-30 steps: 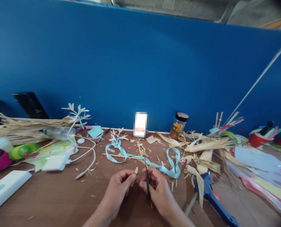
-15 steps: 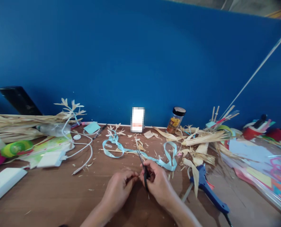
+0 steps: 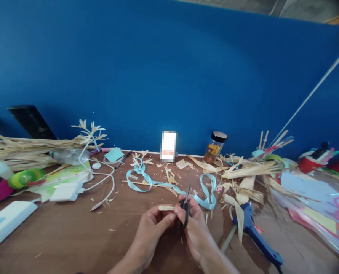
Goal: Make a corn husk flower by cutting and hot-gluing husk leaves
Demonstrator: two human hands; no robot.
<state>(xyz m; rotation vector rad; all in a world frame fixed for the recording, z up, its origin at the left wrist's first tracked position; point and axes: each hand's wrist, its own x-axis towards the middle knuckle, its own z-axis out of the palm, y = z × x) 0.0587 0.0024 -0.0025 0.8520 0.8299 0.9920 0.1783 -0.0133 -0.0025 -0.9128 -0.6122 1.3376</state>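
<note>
Low over the table's middle, my left hand pinches a short, pale strip of dried husk between thumb and fingers. My right hand is closed round black-handled scissors, their blades pointing up and away from me. Its fingertips also touch the strip's right end, so the two hands meet there. Just beyond them lies a looped light blue ribbon. A husk flower stands at the ribbon's left end.
A blue glue gun lies at right, near dried husks. A lidded jar and a bright blurred phone-like rectangle stand against the blue partition. At left are a white power strip, a charger with cable and a husk bundle.
Both hands have shifted slightly to the right. The husk strip now shows clearly between them, lying sideways, and the scissors have tilted from leaning left to leaning right.
</note>
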